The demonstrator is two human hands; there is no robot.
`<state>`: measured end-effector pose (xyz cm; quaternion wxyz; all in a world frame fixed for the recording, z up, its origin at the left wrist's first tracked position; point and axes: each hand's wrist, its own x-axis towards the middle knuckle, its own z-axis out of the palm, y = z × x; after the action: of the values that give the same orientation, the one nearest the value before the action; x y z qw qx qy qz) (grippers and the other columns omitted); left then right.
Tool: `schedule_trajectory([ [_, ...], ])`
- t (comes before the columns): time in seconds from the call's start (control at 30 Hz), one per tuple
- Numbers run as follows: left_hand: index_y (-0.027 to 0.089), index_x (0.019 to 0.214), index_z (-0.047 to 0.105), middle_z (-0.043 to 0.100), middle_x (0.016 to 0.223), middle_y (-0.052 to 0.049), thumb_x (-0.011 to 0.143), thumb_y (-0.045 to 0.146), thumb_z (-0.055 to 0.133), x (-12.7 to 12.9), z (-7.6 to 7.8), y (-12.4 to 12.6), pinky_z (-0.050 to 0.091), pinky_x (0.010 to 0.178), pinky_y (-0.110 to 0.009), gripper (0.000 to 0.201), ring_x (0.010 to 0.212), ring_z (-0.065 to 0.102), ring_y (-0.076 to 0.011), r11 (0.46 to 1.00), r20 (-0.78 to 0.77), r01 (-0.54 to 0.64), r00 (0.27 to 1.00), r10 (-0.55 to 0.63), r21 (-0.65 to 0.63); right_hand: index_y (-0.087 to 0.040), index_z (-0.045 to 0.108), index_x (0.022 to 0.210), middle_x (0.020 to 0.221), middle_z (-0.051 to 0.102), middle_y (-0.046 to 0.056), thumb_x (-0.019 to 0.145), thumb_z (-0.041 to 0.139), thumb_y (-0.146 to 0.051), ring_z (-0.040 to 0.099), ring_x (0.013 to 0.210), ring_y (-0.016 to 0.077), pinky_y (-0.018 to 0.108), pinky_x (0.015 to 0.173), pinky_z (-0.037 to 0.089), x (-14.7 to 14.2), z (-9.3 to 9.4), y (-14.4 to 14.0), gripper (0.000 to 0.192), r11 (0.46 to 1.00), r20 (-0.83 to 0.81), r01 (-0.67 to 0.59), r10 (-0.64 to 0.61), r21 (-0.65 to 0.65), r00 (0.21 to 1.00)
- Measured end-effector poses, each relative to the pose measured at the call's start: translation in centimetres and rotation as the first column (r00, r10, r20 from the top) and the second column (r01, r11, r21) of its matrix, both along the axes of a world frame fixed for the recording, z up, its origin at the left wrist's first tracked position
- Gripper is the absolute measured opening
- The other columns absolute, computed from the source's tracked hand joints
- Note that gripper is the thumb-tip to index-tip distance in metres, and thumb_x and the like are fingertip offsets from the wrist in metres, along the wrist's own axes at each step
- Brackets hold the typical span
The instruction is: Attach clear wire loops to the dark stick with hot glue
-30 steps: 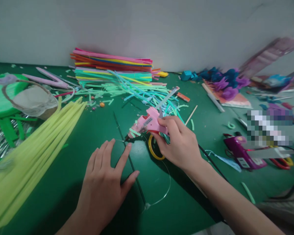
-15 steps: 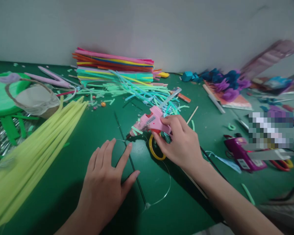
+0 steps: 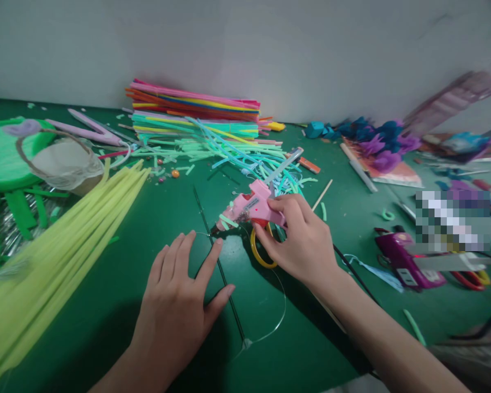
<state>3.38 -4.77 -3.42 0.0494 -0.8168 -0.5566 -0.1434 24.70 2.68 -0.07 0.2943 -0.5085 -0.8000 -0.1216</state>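
My right hand [image 3: 300, 240] is wrapped round a pink hot glue gun [image 3: 259, 204] with a clear glue stick [image 3: 284, 165] jutting from its back. The gun's dark nozzle points left and down, close to a thin dark rod [image 3: 229, 297] lying on the green table. My left hand [image 3: 180, 289] lies flat over the table with its fingers spread, the index finger and thumb beside or on the rod. Thin clear line [image 3: 284, 305] curves from the rod's near end. Behind the glue gun, the yellow handle of scissors [image 3: 258, 254] shows partly.
Bundled coloured pipe cleaners [image 3: 194, 106] lie along the wall, with loose cut pieces before them. Yellow-green strips [image 3: 65, 267] spread at the left, near a wrapped pot [image 3: 67, 164]. At the right are a purple power strip [image 3: 409, 259] and purple-blue fuzzy shapes [image 3: 387, 144].
The whole view has shifted slightly. Both hands keep almost the same pose, and the glue gun's nozzle stays by the rod.
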Motion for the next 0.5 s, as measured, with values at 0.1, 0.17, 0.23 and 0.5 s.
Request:
schedule_trajectory([
  [0.1, 0.025, 0.147, 0.046, 0.041, 0.145, -0.025, 0.091, 0.051, 0.053, -0.01, 0.01, 0.00, 0.040, 0.104, -0.060, 0.062, 0.132, 0.045, -0.0433, 1.000, -0.001, 0.003, 1.000, -0.003, -0.006, -0.017, 0.053, 0.103, 0.100, 0.067, 0.010, 0.086, 0.062, -0.031, 0.066, 0.084, 0.0210, 0.030, 0.058, 0.051, -0.10, 0.20, -0.04, 0.024, 1.000, -0.030, 0.006, -0.007, -0.010, 1.000],
  [0.17, 0.025, 0.147, 0.046, 0.041, 0.145, -0.025, 0.091, 0.051, 0.053, -0.01, -0.01, 0.02, 0.040, 0.104, -0.060, 0.062, 0.132, 0.045, -0.0431, 1.000, 0.000, 0.001, 1.000, -0.001, -0.005, -0.018, 0.052, 0.103, 0.100, 0.067, 0.010, 0.086, 0.062, -0.031, 0.066, 0.084, 0.0212, 0.030, 0.058, 0.051, -0.12, 0.22, -0.06, 0.024, 1.000, -0.028, 0.014, -0.014, -0.011, 0.999],
  [0.23, 0.025, 0.147, 0.046, 0.041, 0.145, -0.024, 0.091, 0.051, 0.053, 0.02, -0.04, 0.04, 0.040, 0.103, -0.059, 0.062, 0.132, 0.045, -0.0428, 1.000, 0.001, -0.003, 1.000, 0.003, -0.003, -0.018, 0.053, 0.103, 0.101, 0.067, 0.010, 0.086, 0.062, -0.030, 0.066, 0.082, 0.0206, 0.030, 0.057, 0.051, -0.08, 0.17, -0.08, 0.023, 1.000, -0.013, 0.015, -0.015, -0.023, 1.000],
  [0.5, 0.023, 0.145, 0.049, 0.043, 0.144, -0.025, 0.091, 0.049, 0.054, 0.01, 0.04, -0.05, 0.040, 0.105, -0.059, 0.060, 0.131, 0.047, -0.0423, 1.000, 0.005, 0.006, 1.000, -0.006, 0.023, -0.020, 0.052, 0.099, 0.096, 0.066, 0.007, 0.082, 0.066, -0.034, 0.064, 0.080, 0.0195, 0.031, 0.065, 0.051, 0.53, 0.65, -0.05, 0.026, 0.997, -0.162, 0.050, -0.060, -0.062, 0.985],
])
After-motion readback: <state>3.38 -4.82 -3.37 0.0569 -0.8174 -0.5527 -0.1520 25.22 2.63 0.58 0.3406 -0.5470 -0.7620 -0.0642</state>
